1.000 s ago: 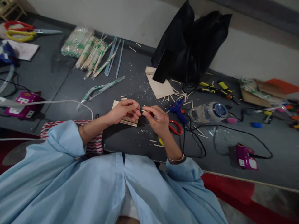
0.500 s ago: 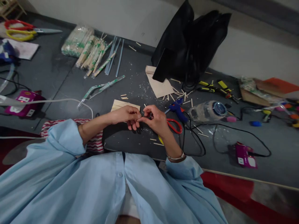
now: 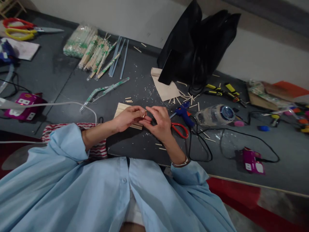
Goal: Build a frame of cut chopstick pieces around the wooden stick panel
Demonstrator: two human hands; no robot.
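My left hand (image 3: 129,117) and my right hand (image 3: 158,122) meet above the dark floor mat (image 3: 135,145). Together their fingertips pinch a short wooden stick piece (image 3: 144,113), which stands nearly upright between them. Both hands have their fingers curled in. Just under and behind my left hand lies a small flat panel of wooden sticks (image 3: 123,109) set side by side. My sleeves are light blue.
Red-handled scissors (image 3: 180,129) and a blue glue gun (image 3: 183,112) lie right of my hands, with black cables, a tape roll (image 3: 216,115) and a purple power strip (image 3: 252,161). A black bag (image 3: 198,48) stands behind. Wrapped chopsticks (image 3: 94,51) lie far left. Stick offcuts litter the mat.
The stick piece has turned from lying sideways between my fingertips to nearly upright. My hands dipped toward me, then rose back over the stick panel.
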